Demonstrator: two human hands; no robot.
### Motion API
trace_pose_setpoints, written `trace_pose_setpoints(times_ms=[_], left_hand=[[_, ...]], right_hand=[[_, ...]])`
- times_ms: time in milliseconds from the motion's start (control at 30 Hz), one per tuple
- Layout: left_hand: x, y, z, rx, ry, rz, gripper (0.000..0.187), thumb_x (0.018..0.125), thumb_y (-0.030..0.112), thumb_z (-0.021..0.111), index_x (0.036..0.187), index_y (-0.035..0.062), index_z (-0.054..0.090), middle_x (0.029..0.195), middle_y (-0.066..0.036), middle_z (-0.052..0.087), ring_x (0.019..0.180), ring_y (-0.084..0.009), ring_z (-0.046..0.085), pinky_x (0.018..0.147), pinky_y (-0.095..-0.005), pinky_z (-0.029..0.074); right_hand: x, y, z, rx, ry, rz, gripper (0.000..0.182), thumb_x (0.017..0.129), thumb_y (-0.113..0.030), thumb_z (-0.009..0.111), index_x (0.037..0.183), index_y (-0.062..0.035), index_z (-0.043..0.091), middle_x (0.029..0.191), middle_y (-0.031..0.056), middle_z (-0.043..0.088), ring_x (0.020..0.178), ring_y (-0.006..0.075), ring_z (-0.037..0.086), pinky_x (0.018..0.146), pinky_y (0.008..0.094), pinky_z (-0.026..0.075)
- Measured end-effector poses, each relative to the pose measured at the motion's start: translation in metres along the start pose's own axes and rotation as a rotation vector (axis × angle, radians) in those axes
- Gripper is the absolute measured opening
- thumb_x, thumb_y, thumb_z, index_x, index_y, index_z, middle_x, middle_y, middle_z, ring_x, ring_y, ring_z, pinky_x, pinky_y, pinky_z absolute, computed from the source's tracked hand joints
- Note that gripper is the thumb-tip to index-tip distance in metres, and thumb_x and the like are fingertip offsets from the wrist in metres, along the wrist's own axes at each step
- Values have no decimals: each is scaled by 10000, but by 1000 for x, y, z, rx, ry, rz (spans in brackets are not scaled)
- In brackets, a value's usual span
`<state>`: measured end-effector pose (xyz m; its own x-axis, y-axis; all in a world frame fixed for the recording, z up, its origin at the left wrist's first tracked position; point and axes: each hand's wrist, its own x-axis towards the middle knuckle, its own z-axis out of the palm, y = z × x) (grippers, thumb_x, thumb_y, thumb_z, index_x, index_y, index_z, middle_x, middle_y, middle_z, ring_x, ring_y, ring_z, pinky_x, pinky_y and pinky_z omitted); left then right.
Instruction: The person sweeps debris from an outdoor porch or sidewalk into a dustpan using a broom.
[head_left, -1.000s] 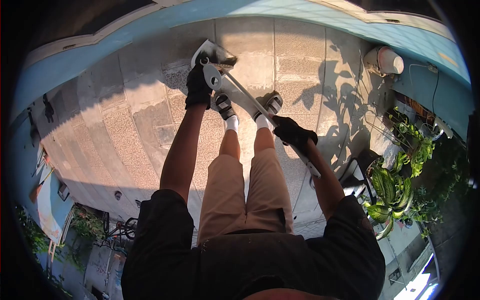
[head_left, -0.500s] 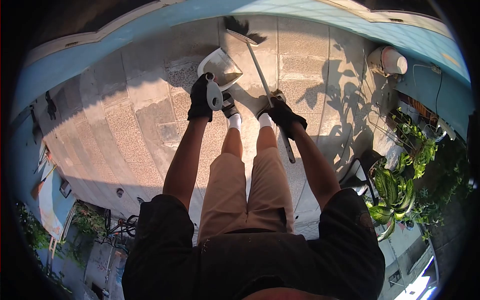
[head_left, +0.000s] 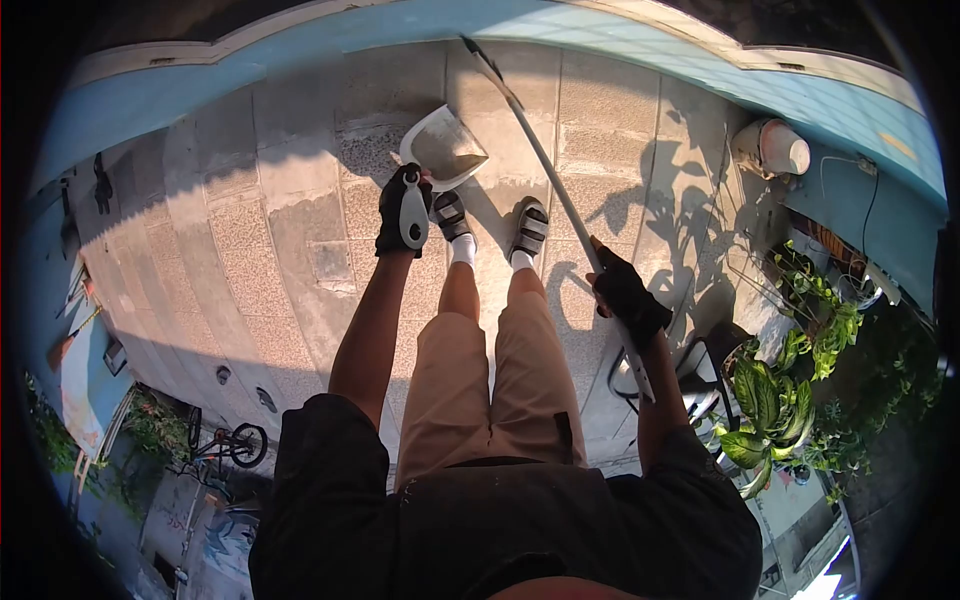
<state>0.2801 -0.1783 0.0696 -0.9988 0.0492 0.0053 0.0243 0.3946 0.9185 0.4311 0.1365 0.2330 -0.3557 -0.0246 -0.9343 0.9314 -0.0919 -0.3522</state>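
Black fingerless gloves cover both hands. My left hand (head_left: 397,212) is closed around the grey handle of a white dustpan (head_left: 436,135), whose pan reaches forward over the pavement beyond my left foot. My right hand (head_left: 625,290) is wrapped around the long pale stick of a broom (head_left: 560,190). The stick slants from beside my right forearm up to the far left. Its head, beyond the dustpan near the blue wall, appears narrow and edge-on, with dark bristles at the tip.
Sunlit paving slabs (head_left: 240,250) stretch around my sandalled feet. A low blue wall (head_left: 330,52) runs along the far side. A pale bucket (head_left: 783,148) stands at the right, with leafy plants (head_left: 765,410) nearer me. A bicycle (head_left: 225,445) is at the lower left.
My right hand has moved right and back toward me with the broom. The broom head has turned from broadside to edge-on. The dustpan has shifted only slightly.
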Motion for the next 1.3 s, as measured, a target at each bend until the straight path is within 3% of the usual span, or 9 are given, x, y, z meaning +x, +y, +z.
trace_pose_setpoints(times_ms=[133, 233, 333, 400, 633, 1033, 1067, 1133, 1300], left_hand=[[-23, -8, 0, -61, -84, -408, 109, 844, 80, 585, 942, 64, 628, 840, -73, 648, 780, -167, 622, 701, -300, 484], [-37, 7, 7, -107, -78, -470, 106, 852, 96, 571, 938, 69, 627, 838, -74, 646, 783, -177, 622, 710, -307, 486], [-41, 24, 16, -256, 24, -498, 107, 853, 179, 579, 872, 84, 624, 771, -41, 597, 707, -148, 569, 657, -279, 454], [-39, 19, 23, -343, 91, -487, 167, 878, 254, 574, 856, 95, 621, 729, -13, 568, 659, -118, 528, 605, -264, 427], [-62, 15, 12, 243, 119, -167, 168, 815, 55, 547, 956, 51, 638, 880, -79, 668, 841, -194, 639, 769, -324, 494], [-195, -1, 36, 57, 409, -409, 150, 915, 169, 488, 896, 54, 582, 806, -63, 600, 783, -174, 568, 714, -301, 445], [-198, 7, 39, -46, 445, -412, 136, 807, -15, 568, 926, 46, 589, 830, -45, 557, 764, -155, 536, 708, -273, 455], [-196, 4, 53, -473, 612, -553, 45, 828, 64, 598, 862, 45, 574, 644, 7, 479, 565, -96, 480, 516, -204, 399], [-215, -18, 53, -591, 522, -613, 82, 838, 13, 547, 907, 42, 579, 859, -65, 578, 743, -167, 547, 682, -285, 463]], right_hand=[[84, 30, 0, -499, 301, -260, 651, 850, -144, 510, 1464, -127, 294, 793, 60, 521, 664, 133, 484, 587, 301, 434], [98, 15, 18, -440, 95, 48, 571, 832, -159, 430, 1396, -88, 375, 1070, 169, 589, 925, 268, 582, 788, 383, 455], [97, 54, 23, -663, -4, -108, 491, 804, -111, 459, 1289, -39, 441, 795, 95, 508, 665, 171, 480, 591, 348, 415], [66, 65, 21, -605, -153, 116, 474, 834, -164, 416, 1302, -95, 451, 993, 151, 579, 866, 209, 577, 727, 387, 451], [-18, 35, -35, -376, -293, 133, 485, 827, -156, 418, 1306, -88, 448, 988, 149, 585, 854, 212, 579, 720, 386, 453], [105, -24, -8, -868, -100, -93, 504, 814, -142, 420, 1313, -75, 444, 978, 146, 595, 834, 218, 583, 706, 384, 457], [107, -17, -3, -911, -130, -48, 506, 812, -141, 421, 1313, -74, 443, 978, 146, 596, 832, 218, 583, 705, 384, 457], [91, 2, 3, -1008, -203, 31, 509, 810, -139, 421, 1314, -72, 443, 976, 146, 598, 829, 219, 584, 703, 384, 458], [-1, 15, 11, -874, -338, 99, 547, 778, -118, 425, 1323, -80, 447, 751, 80, 540, 591, 128, 479, 527, 318, 423]])
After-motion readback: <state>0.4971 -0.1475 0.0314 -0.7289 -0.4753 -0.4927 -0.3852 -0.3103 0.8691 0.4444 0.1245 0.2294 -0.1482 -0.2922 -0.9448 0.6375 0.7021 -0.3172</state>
